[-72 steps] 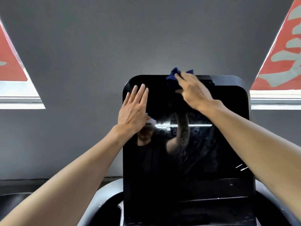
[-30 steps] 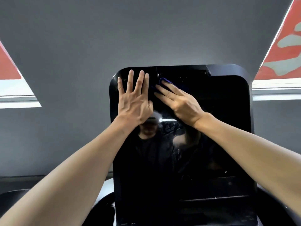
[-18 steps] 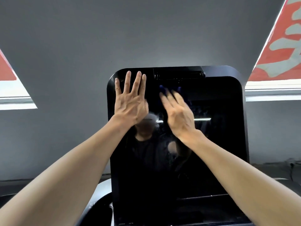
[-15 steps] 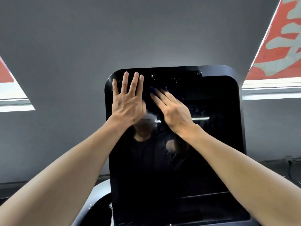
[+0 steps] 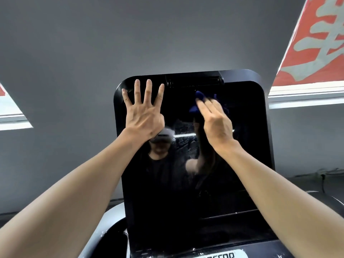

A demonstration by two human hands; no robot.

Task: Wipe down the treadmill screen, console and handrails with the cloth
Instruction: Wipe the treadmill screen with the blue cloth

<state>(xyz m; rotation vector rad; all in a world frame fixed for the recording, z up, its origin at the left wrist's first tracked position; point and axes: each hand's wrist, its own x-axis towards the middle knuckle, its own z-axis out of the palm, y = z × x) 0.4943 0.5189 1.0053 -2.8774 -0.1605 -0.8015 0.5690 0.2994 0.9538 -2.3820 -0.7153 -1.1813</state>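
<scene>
The dark blue cloth point(image 5: 200, 101) is mostly hidden beneath the right hand point(image 5: 216, 121); only its upper and left folds protrude past the fingertips. How much cloth lies under the palm cannot be determined. The treadmill screen point(image 5: 242, 164) is black and glossy, and its surface shows only a dim reflection of the person and a bright horizontal streak. The console point(image 5: 230, 255) is cut off by the lower frame edge, and its white label is only partly readable. The handrails cannot be clearly made out; a pale curved housing point(image 5: 109, 216) shows at the lower left of the screen.

No containers are present.

Right hand: fingers extended and close together, pressing the cloth flat against the upper centre of the screen, just below the dark slot point(image 5: 193, 82) in the top bezel. Left hand point(image 5: 144, 112): fingers straight and spread apart, palm flat on the upper left corner of the screen, holding nothing.

Compared with half a second ago, the right hand and cloth have shifted to the right, widening the gap between the two hands. The left hand remains at the same corner, its fingers now spread wider.
</scene>
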